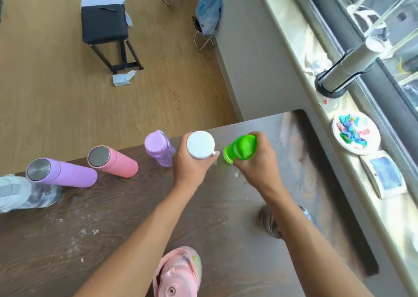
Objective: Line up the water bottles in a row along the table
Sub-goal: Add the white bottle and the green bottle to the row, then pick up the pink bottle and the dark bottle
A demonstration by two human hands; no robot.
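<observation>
Along the far edge of the dark wooden table [135, 217] stand, from the left, a clear bottle with a grey cap [24, 193], a purple flask [61, 173], a pink flask [113, 162] and a translucent lilac bottle [159, 148]. My left hand [192, 167] grips a white-capped bottle [200, 144] right of the lilac one. My right hand [260, 161] holds a green bottle [239, 148] just beyond it. A pink bottle with a strap [178, 271] stands near me, between my forearms.
A dark object [269, 222] lies on the table, partly hidden under my right forearm. Right of the table runs a windowsill with a grey cylinder [346, 70], a plate of coloured scraps [355, 133] and a small white frame [384, 174]. A black bench [104, 23] stands on the floor beyond.
</observation>
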